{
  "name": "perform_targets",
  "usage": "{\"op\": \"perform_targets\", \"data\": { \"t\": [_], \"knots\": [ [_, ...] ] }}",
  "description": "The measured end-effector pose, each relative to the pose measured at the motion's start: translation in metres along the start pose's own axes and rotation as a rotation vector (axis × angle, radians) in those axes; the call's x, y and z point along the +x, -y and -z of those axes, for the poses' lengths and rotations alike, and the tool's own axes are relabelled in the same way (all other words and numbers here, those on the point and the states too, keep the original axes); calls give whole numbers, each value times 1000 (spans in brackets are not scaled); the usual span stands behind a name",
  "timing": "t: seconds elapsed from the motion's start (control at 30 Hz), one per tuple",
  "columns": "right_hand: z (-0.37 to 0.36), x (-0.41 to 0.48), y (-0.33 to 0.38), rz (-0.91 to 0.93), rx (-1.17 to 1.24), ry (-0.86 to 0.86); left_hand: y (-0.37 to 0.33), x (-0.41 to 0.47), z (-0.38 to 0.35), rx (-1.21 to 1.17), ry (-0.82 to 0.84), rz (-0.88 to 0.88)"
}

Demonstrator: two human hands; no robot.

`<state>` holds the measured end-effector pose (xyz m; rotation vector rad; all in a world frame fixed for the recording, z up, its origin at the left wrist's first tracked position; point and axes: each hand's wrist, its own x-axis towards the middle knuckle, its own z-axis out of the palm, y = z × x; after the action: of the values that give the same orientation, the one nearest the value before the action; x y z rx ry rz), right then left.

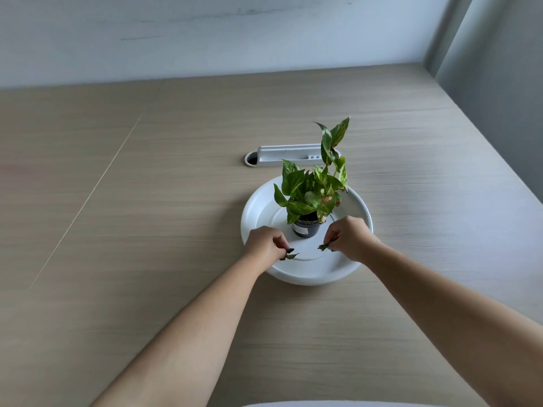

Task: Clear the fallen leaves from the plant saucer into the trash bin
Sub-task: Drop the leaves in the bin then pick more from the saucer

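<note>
Round white plastic saucer (360,207) on pale wood-grain bench (147,215), small black pot (305,229) of green variegated plant (311,189) at its centre. Left hand (264,242) grip pinched on dark fallen leaf (291,256) at near rim; right hand (349,240) grip pinched on second dark leaf (323,247), both just above saucer floor.

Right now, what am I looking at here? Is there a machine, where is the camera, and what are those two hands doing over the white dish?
No machine here: a person works bare-handed, and the single camera sits on their head, looking down along both arms. On the wooden table stands a white saucer with a small potted plant in it. Behind it lies a white cable tray set into the table. The left hand pinches a fallen leaf, and the right hand pinches another leaf, both just above the saucer. No trash bin is in view.
</note>
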<state>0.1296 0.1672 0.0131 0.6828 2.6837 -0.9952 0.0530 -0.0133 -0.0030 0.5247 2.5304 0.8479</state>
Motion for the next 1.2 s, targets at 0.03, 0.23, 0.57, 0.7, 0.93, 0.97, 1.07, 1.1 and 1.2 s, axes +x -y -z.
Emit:
{"op": "perform_targets", "data": {
  "t": [0.03,0.23,0.57,0.7,0.93,0.97,1.07,1.1,1.2],
  "knots": [
    [1,-3,2,0,4,-11,1,-2,5,-24,-13,-3],
    [3,-18,11,-21,43,-59,6,-7,18,-115,-9,-28],
    [15,-66,-30,-172,144,-252,-25,-19,-21,-326,113,1],
    [34,-101,-67,-230,214,-344,-63,-35,-49,-420,215,-50],
    [78,-211,-178,-382,252,-495,-176,-77,-138,-392,374,-195],
    [85,-236,-203,-421,246,-522,-198,-92,-161,-381,411,-217],
    [102,-321,-278,-557,250,-596,-259,-149,-232,-334,554,-280],
    [105,-345,-299,-595,267,-618,-273,-164,-253,-308,595,-306],
    [107,-433,-363,-715,330,-681,-318,-220,-334,-188,705,-393]
  ]
}}
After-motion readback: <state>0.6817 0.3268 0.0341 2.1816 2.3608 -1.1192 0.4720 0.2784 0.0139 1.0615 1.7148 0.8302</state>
